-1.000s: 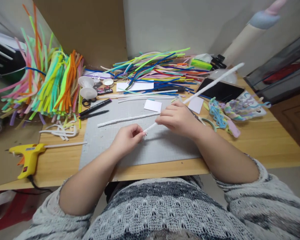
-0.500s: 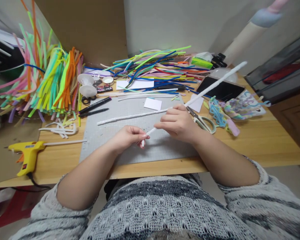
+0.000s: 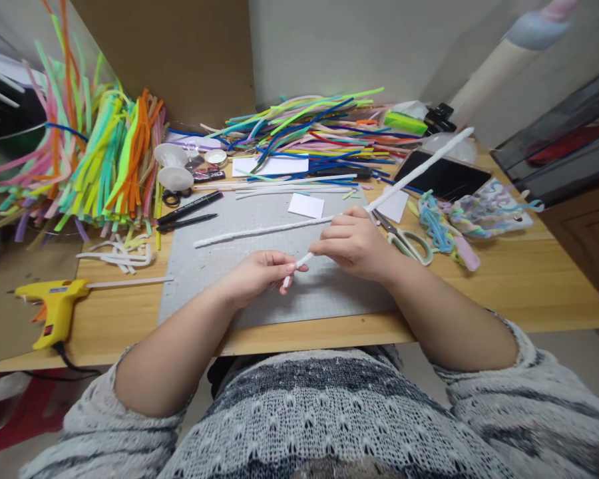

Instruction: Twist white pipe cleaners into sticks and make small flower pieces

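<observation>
A white pipe cleaner (image 3: 424, 167) slants from the upper right down through my right hand (image 3: 354, 243), whose fingers are closed on it. Its short lower end comes out below those fingers, and my left hand (image 3: 262, 273) pinches it between thumb and fingertips. A second white length of pipe cleaner (image 3: 254, 232) runs leftward over the grey cutting mat (image 3: 204, 279). Its right end disappears behind my right hand, so I cannot tell whether the two lengths are joined.
A yellow glue gun (image 3: 57, 299) lies at the left, near pens (image 3: 190, 208) and bundled coloured pipe cleaners (image 3: 94, 166). More pipe cleaners (image 3: 314, 133) are heaped at the back. Right of the mat are scissors (image 3: 409, 243), a dark phone-like slab (image 3: 439, 174) and pastel braided pieces (image 3: 489, 209).
The raised far end of the white pipe cleaner has swung slightly left and down. Its short lower end looks a little more bent at my left fingertips. Both hands stay nearly in place.
</observation>
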Tool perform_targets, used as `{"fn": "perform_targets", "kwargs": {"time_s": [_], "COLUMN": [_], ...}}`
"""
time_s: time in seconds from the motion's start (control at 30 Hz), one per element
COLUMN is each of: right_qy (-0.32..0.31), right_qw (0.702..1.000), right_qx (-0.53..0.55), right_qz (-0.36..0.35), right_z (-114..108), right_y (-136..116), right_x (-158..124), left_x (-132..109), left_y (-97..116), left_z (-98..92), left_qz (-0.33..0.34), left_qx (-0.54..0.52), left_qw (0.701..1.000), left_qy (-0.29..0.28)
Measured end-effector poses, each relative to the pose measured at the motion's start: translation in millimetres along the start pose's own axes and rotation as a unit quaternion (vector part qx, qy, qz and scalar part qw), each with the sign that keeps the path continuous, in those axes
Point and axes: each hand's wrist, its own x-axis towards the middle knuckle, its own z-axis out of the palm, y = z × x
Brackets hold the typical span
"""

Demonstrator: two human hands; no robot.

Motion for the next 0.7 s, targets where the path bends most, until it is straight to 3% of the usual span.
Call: {"fn": "perform_targets", "kwargs": {"time_s": [0.2,0.7], "right_qy": [-0.006,-0.013], "right_qw": [1.0,0.998], "right_qx": [0.011,0.053], "right_qz": [-0.009,-0.01], "right_z": [0,9], "right_y": [-9,-9], "right_x": [3,2], "left_x": [-1,2], "left_y": [0,1], "left_z": [1.8,8.6], "left_qz": [-0.008,-0.017], "left_qx": [0.062,-0.013], "left_qw": [0.998,1.0], "left_qy": [-0.005,0.0]}}
